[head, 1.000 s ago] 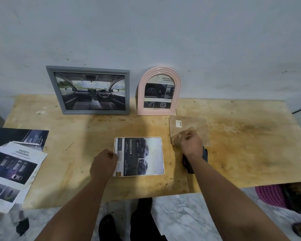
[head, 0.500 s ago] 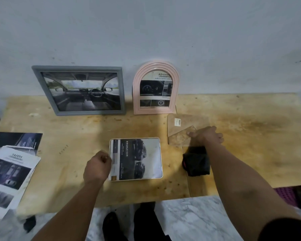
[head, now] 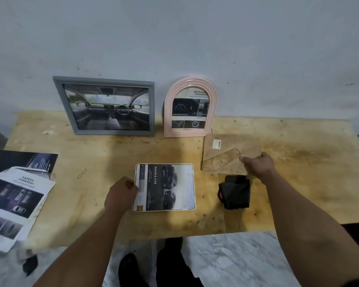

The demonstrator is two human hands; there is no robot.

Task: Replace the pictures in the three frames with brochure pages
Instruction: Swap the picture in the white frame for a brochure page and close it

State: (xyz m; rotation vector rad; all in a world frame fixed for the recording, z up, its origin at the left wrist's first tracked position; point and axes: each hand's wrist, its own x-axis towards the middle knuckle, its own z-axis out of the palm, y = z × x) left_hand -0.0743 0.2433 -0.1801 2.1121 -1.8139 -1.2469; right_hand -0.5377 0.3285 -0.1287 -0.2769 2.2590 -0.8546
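The right hand's fingers point(head: 249, 162) pinch the near edge of the brown backing board point(head: 230, 157); the left hand point(head: 120, 194), fingers curled, grips the white frame point(head: 164, 187) lying flat on the worktop point(head: 298, 172), brochure page showing. To do this well, lift the board level, align its corners over the frame, and press evenly so the page doesn't shift.

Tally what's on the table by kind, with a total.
Frames: 3 (grey frame, pink arched frame, white frame lying flat)
Backing boards: 1 (brown backing board)
Brochure piles: 1 (brochure pages)
Black objects: 1 (black bundle)
Total: 6
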